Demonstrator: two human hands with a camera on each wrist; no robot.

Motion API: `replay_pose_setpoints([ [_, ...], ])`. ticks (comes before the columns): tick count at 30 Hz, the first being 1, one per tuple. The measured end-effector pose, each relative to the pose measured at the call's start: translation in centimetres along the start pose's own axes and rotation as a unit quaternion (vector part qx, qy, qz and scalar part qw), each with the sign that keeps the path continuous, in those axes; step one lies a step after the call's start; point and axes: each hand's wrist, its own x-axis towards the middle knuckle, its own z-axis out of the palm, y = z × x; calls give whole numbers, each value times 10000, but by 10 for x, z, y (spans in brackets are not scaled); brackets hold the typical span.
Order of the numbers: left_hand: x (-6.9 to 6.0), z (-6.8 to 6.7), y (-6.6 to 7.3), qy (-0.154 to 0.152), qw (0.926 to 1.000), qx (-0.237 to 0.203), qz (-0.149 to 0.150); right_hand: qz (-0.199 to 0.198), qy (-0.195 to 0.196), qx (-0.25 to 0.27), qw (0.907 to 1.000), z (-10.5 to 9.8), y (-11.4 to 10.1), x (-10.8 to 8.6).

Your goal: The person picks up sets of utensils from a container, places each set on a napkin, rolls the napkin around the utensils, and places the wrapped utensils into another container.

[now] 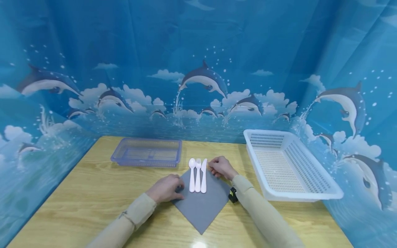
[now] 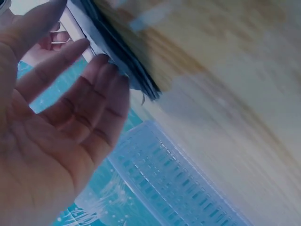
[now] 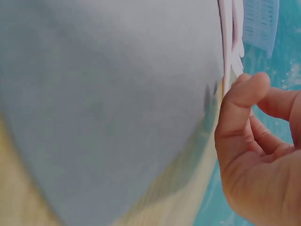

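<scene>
A grey folded cloth napkin (image 1: pixel 201 210) lies on the table with one corner toward me. On its upper part a white spoon (image 1: pixel 192 177), a white fork (image 1: pixel 197 177) and a white knife (image 1: pixel 203 179) lie side by side, their heads pointing away from me. My left hand (image 1: pixel 165 189) is at the napkin's left corner; in the left wrist view its fingers (image 2: pixel 110 106) are loosely bent beside the layered edge. Near the knife's tip, my right hand (image 1: pixel 221 167) has loosely curled fingers (image 3: pixel 233 122), with nothing visible between them. Whether it touches the knife is unclear.
A purple see-through basket (image 1: pixel 145 163) stands at the back left of the wooden table (image 1: pixel 77 193). A larger white perforated basket (image 1: pixel 258 165) stands on the right, beside my right forearm. Blue dolphin-print curtain (image 1: pixel 139 51) encloses the back and sides.
</scene>
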Motion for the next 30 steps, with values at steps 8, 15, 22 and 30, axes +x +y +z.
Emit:
replay_pose_setpoints([
  [8, -2, -2, 6, -446, 9970, -504, 384, -687, -558, -1035, 9907, 1, 0, -31],
  [15, -6, -2, 13, -771, 9927, -837, 391, -1146, -957, -1721, 9737, 7, 4, -47],
  [22, -7, -2, 17, -934, 9910, -833, 476, -1875, -1374, -2242, 9464, 6, 10, -53],
  [30, -7, 1, 16, -729, 9923, -566, 825, -2164, -2123, -2225, 9266, -2, 13, -63],
])
